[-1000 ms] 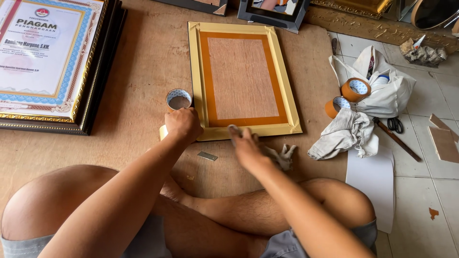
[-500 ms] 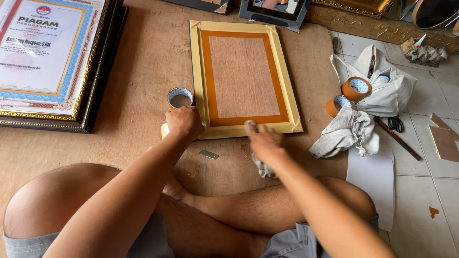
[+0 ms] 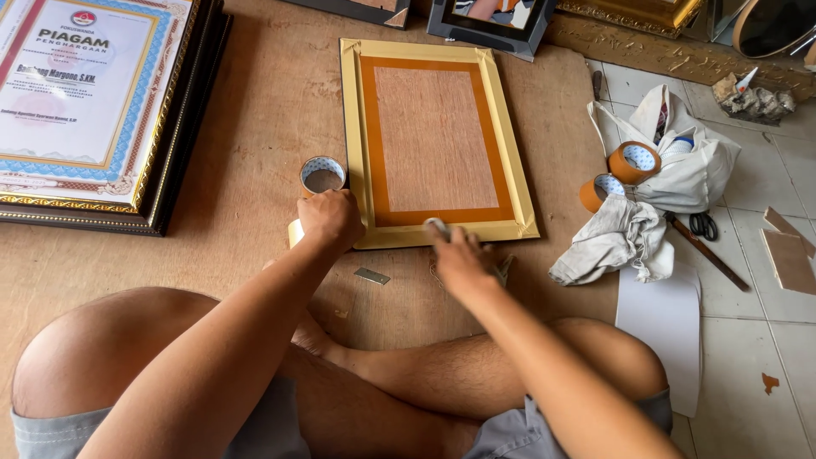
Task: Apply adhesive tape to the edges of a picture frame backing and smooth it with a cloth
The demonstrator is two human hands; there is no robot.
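A picture frame lies face down on the brown board, its wooden backing edged with orange and pale yellow tape. My left hand grips the frame's lower left corner, fingers curled over a pale yellow piece. Just beyond this hand stands a brown tape roll. My right hand is closed on a small grey rag and presses it on the frame's bottom edge. A small metal plate lies between my hands.
Stacked framed certificates lie at the left. To the right lie two brown tape rolls, a white cloth bag, a crumpled cloth, scissors and a white sheet. More frames stand at the back.
My right hand with the rag slid a little to the right along the frame's bottom edge, then slightly back. My left hand stayed on the corner.
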